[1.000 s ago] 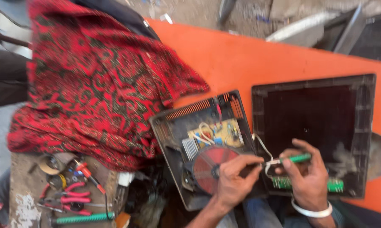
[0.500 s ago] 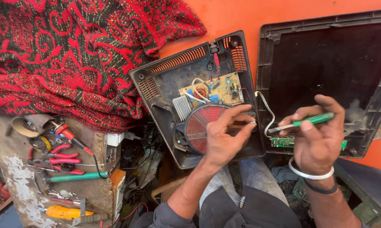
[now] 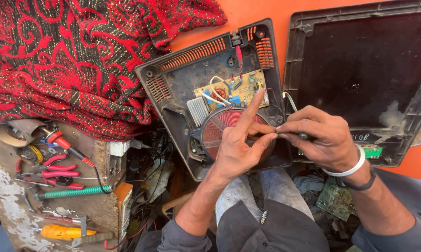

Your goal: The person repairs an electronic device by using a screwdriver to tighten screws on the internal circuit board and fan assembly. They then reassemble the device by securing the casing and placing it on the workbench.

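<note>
An opened induction cooker base (image 3: 173, 93) lies on the orange table (image 3: 266, 11), showing a red coil (image 3: 219, 128), a yellow circuit board (image 3: 229, 91) and a finned heat sink (image 3: 198, 109). My left hand (image 3: 240, 149) hovers over the coil, index finger pointing at the board, thumb and middle finger pinched on something small. My right hand (image 3: 320, 140) meets it fingertip to fingertip and is closed around a screwdriver (image 3: 304, 136), which is almost fully hidden. The cooker's dark top panel (image 3: 360, 70) lies upside down to the right.
A red and black patterned cloth (image 3: 65, 60) covers the table's left. Below it a worn tool tray (image 3: 14, 219) holds red-handled pliers (image 3: 56, 172), a green coiled-grip tool (image 3: 75, 192), a yellow tool (image 3: 61, 232) and a tape roll (image 3: 7, 133). A loose green board (image 3: 334, 200) lies by my knee.
My hands have come together above the coil. The green screwdriver, plainly visible in my right hand before, is now mostly covered by my fingers. The view has moved closer.
</note>
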